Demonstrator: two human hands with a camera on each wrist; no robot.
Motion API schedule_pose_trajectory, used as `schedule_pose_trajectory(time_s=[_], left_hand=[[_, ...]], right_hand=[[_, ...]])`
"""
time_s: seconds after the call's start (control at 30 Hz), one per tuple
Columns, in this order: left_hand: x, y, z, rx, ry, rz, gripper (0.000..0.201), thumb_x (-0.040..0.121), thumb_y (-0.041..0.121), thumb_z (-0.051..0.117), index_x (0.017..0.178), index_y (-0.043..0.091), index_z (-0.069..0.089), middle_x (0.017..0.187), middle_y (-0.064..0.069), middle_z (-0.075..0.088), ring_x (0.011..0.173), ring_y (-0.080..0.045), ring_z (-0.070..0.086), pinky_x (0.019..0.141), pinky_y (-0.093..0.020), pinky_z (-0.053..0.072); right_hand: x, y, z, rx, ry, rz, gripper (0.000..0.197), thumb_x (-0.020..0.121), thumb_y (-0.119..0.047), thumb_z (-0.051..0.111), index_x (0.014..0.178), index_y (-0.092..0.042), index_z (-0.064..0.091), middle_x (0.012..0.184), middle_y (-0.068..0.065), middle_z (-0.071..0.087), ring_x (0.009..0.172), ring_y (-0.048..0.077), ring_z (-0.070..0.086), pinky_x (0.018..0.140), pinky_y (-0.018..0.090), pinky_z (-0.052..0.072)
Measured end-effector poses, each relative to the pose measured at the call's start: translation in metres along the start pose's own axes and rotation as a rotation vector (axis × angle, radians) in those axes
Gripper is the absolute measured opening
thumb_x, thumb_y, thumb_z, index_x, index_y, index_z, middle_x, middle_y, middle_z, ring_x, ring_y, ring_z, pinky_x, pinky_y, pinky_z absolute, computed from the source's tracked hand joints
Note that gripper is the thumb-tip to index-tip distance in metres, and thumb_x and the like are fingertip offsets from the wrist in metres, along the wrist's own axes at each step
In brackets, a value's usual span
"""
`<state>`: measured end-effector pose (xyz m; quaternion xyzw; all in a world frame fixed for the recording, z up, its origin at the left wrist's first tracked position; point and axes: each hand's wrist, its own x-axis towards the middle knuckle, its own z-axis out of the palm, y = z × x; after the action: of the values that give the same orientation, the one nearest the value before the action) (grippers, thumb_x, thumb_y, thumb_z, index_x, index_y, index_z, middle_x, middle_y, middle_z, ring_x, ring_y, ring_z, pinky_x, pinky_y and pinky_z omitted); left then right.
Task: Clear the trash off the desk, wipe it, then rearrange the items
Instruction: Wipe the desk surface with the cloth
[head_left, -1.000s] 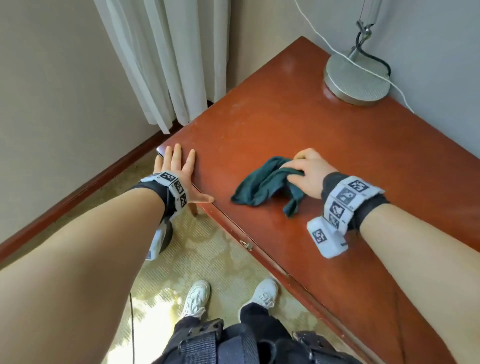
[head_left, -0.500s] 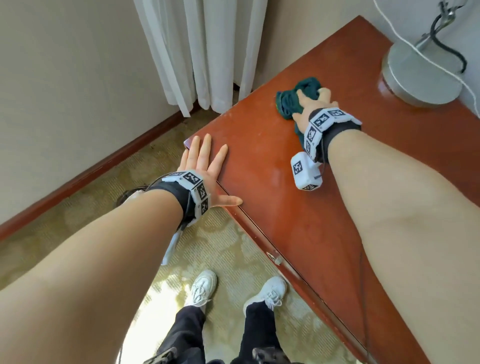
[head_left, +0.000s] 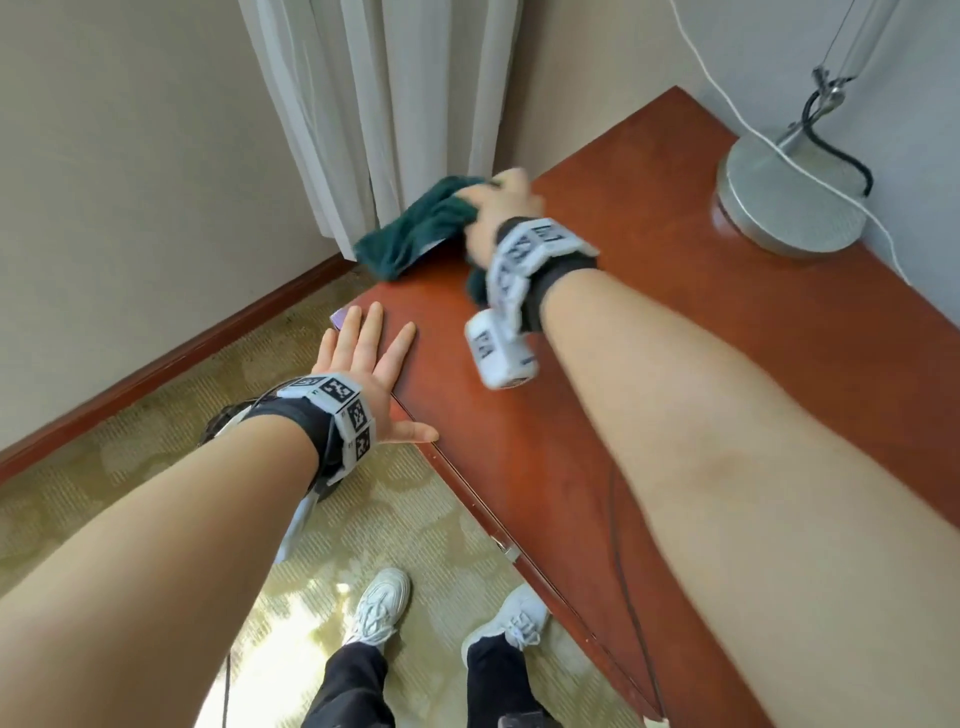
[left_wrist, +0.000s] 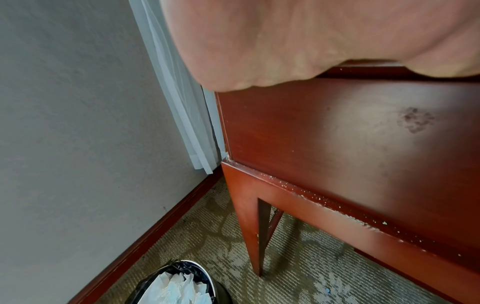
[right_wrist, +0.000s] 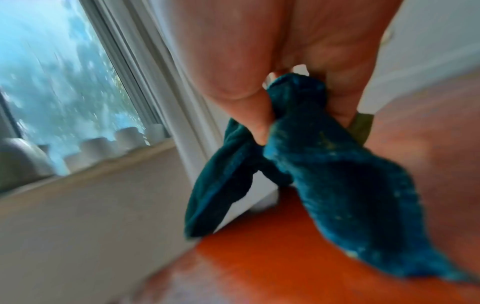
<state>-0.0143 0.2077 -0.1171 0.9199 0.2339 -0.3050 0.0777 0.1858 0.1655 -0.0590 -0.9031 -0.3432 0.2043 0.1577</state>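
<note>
Your right hand's fingers are curled round the bunched dark green cloth, thumb and fingers pinching a fold of it while the rest trails onto the wood. The right hand has the cloth at the far left edge of the worktop, just in front of the white curtain; part of the cloth laps over that edge. The picture there is smeared, so how flat the cloth lies on the wood cannot be made out.

Your left hand holds nothing: its fingers lie straight and spread, palm down on the near left corner of the worktop, thumb out along the front edge, seemingly bracing you.

You look to be in the wiping step. Trash appears dealt with, since the bin on the carpet below holds crumpled paper. The next move calls for drawing the cloth back across the wood with steady downward pressure, working toward the lamp base and its cables without snagging them.

A second ago the cloth was near the middle of the front part of the worktop; half a second ago it was at the far side. Now it has swept left to the edge by the curtain. Your left hand has kept its place on the corner throughout.
</note>
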Motion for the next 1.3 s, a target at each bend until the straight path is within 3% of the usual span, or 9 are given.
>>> schedule_pose_trajectory(time_s=[0.2, 0.33, 0.47, 0.63, 0.73, 0.87, 1.03, 1.17, 1.3], left_hand=[[0.001, 0.000, 0.002, -0.010, 0.001, 0.002, 0.124, 0.061, 0.086, 0.047, 0.142, 0.030, -0.028, 0.149, -0.008, -0.036, 0.139, -0.027, -0.031, 0.114, -0.044, -0.014], [0.001, 0.001, 0.000, -0.015, 0.001, -0.003, 0.123, 0.062, 0.085, 0.048, 0.142, 0.030, -0.028, 0.149, -0.007, -0.035, 0.139, -0.026, -0.030, 0.114, -0.044, -0.013], [-0.006, 0.002, -0.003, -0.095, 0.027, 0.013, 0.118, 0.066, 0.079, 0.053, 0.145, 0.030, -0.021, 0.152, -0.005, -0.030, 0.141, -0.024, -0.027, 0.115, -0.042, -0.012], [-0.018, -0.011, -0.011, -0.474, 0.174, 0.012, 0.107, 0.079, 0.048, 0.066, 0.149, 0.019, -0.010, 0.158, -0.002, -0.010, 0.146, -0.018, -0.006, 0.119, -0.041, -0.002], [-0.027, -0.014, -0.013, -0.643, 0.163, -0.057, 0.109, 0.078, 0.041, 0.070, 0.148, 0.022, -0.012, 0.157, -0.002, -0.014, 0.146, -0.026, -0.002, 0.119, -0.040, 0.006], [-0.027, -0.013, -0.013, -0.642, 0.179, -0.085, 0.107, 0.080, 0.042, 0.068, 0.148, 0.024, -0.012, 0.157, -0.002, -0.015, 0.146, -0.028, -0.003, 0.118, -0.041, 0.005], [-0.028, -0.006, 0.002, -0.598, 0.149, -0.057, 0.102, 0.083, 0.041, 0.065, 0.149, 0.018, -0.010, 0.157, -0.006, -0.015, 0.146, -0.019, -0.008, 0.118, -0.041, 0.002], [-0.031, -0.013, 0.011, -0.610, 0.152, -0.056, 0.103, 0.083, 0.035, 0.067, 0.149, 0.017, -0.010, 0.157, -0.004, -0.014, 0.146, -0.021, -0.009, 0.118, -0.041, 0.001], [-0.029, -0.034, 0.009, -0.604, 0.196, -0.126, 0.090, 0.087, 0.021, 0.060, 0.150, 0.016, -0.004, 0.158, -0.006, -0.008, 0.146, -0.022, -0.006, 0.118, -0.041, 0.002]], right_hand=[[-0.017, 0.102, -0.030, -0.317, -0.111, 0.229, 0.050, 0.091, -0.031, 0.052, 0.139, -0.031, 0.038, 0.152, 0.004, 0.013, 0.129, 0.036, 0.033, 0.107, 0.040, 0.033], [-0.039, 0.084, -0.003, -0.210, 0.021, 0.055, 0.039, 0.089, -0.012, 0.053, 0.126, -0.027, 0.053, 0.142, 0.003, 0.029, 0.118, 0.033, 0.035, 0.101, 0.034, 0.033], [-0.057, 0.055, 0.007, -0.135, -0.216, -0.161, 0.043, 0.082, 0.003, 0.047, 0.110, -0.025, 0.064, 0.129, 0.001, 0.039, 0.114, 0.024, 0.043, 0.096, 0.024, 0.034], [-0.071, 0.024, -0.031, 0.306, -0.319, -0.082, 0.033, 0.087, 0.003, 0.051, 0.113, -0.016, 0.058, 0.086, -0.006, 0.055, 0.065, -0.006, 0.056, 0.057, 0.008, 0.039], [-0.062, 0.033, -0.039, 0.167, -0.163, 0.152, 0.034, 0.093, -0.010, 0.045, 0.125, -0.014, 0.054, 0.120, 0.010, 0.056, 0.097, 0.018, 0.060, 0.081, 0.023, 0.049], [-0.066, 0.043, -0.019, -0.110, -0.099, 0.282, 0.062, 0.094, -0.048, 0.040, 0.148, -0.030, 0.017, 0.154, 0.009, 0.009, 0.135, 0.037, 0.031, 0.113, 0.046, 0.026], [-0.071, 0.021, 0.031, -0.333, -0.242, 0.144, 0.061, 0.094, -0.056, 0.034, 0.146, -0.045, 0.004, 0.158, -0.001, -0.004, 0.143, 0.038, -0.002, 0.114, 0.053, 0.016], [-0.074, 0.014, 0.041, -0.449, -0.238, 0.079, 0.049, 0.096, -0.049, 0.033, 0.143, -0.047, 0.018, 0.155, -0.002, 0.009, 0.137, 0.036, 0.014, 0.106, 0.046, 0.030], [-0.116, 0.001, 0.052, -0.527, -0.344, -0.304, 0.043, 0.097, -0.042, 0.038, 0.139, -0.044, 0.033, 0.143, -0.004, 0.026, 0.123, 0.028, 0.028, 0.100, 0.034, 0.034]])
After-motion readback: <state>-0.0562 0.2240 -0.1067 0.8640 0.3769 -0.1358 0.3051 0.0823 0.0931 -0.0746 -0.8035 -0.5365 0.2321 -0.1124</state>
